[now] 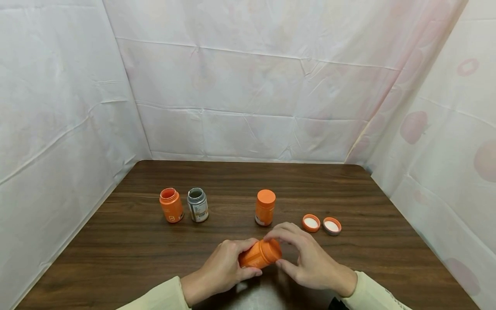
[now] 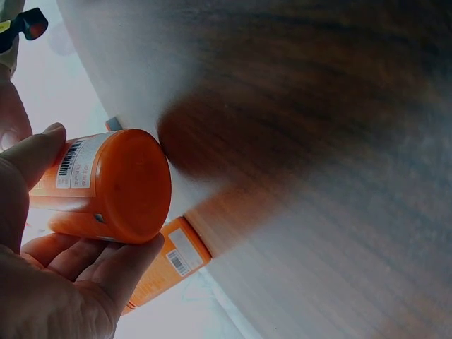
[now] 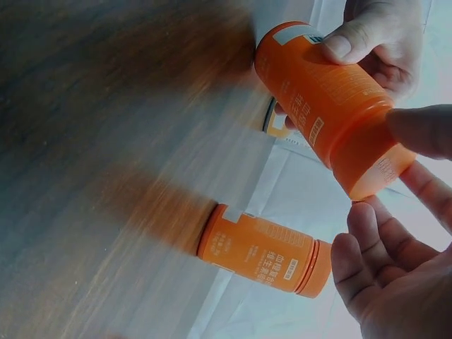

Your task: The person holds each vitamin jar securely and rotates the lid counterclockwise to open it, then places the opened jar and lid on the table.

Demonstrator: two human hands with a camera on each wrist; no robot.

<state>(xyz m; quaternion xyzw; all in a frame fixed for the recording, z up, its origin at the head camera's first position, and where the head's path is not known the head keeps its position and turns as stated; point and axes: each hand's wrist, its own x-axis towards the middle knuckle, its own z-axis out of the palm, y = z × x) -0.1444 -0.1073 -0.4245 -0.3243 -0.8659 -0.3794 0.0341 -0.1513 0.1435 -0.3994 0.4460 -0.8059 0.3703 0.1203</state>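
Note:
My left hand (image 1: 226,265) grips the body of an orange plastic bottle (image 1: 252,257), which is tilted with its cap toward the right. In the left wrist view the bottle's round base (image 2: 138,187) faces the camera, and thumb and fingers wrap its sides. The orange cap (image 3: 367,159) is on the bottle's neck. My right hand (image 1: 308,260) has its thumb and fingertips around that cap, pinching its edge. A second orange bottle (image 1: 265,209), capped, stands upright just beyond the hands.
On the left of the dark wooden table (image 1: 128,258) stand an uncapped orange bottle (image 1: 172,206) and an uncapped grey bottle (image 1: 198,206). Two loose caps lie inside-up at the right, one orange (image 1: 311,223) and one with a grey edge (image 1: 332,226). Pale sheets (image 1: 248,82) surround the table.

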